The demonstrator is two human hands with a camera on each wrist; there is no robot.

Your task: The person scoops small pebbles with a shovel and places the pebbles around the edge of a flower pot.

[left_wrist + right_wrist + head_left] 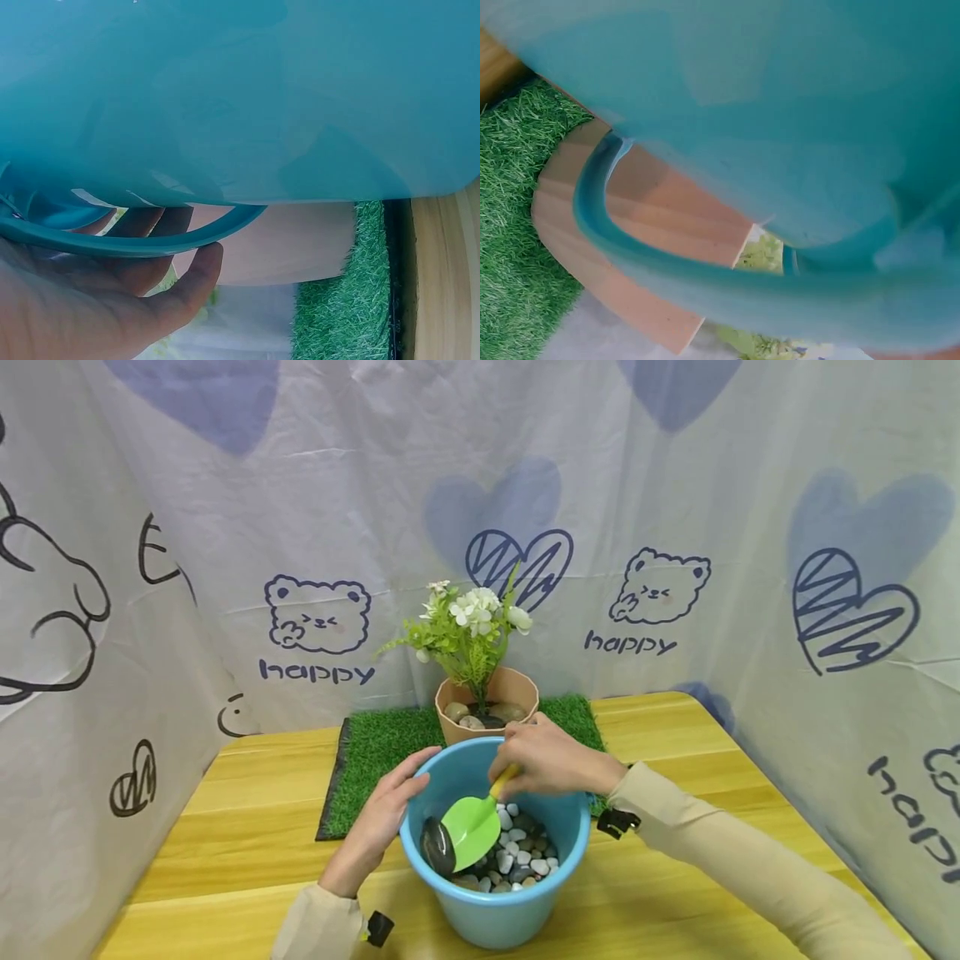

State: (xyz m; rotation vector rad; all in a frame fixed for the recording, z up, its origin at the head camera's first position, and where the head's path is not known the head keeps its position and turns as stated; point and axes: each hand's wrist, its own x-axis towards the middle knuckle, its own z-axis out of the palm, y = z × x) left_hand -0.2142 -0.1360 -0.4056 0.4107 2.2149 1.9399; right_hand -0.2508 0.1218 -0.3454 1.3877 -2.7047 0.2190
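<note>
A light-blue bucket (498,917) stands on the wooden table with small white, brown and dark pebbles (517,847) inside. My right hand (543,756) grips the yellow handle of a toy shovel, its green blade (472,831) tilted down inside the bucket. Against the blade's left edge leans a large dark stone (437,847), near the left inner wall. My left hand (384,814) holds the bucket at its left side. In the left wrist view, fingers pass behind the bucket's loop handle (142,246) and the thumb lies in front. The right wrist view shows another handle (697,274), without fingers.
Right behind the bucket, a peach flowerpot (525,689) with white flowers (476,610) and several stones (471,722) stands on an artificial grass mat (378,777). A patterned white curtain (315,527) encloses the wooden table (255,835) at the back and sides.
</note>
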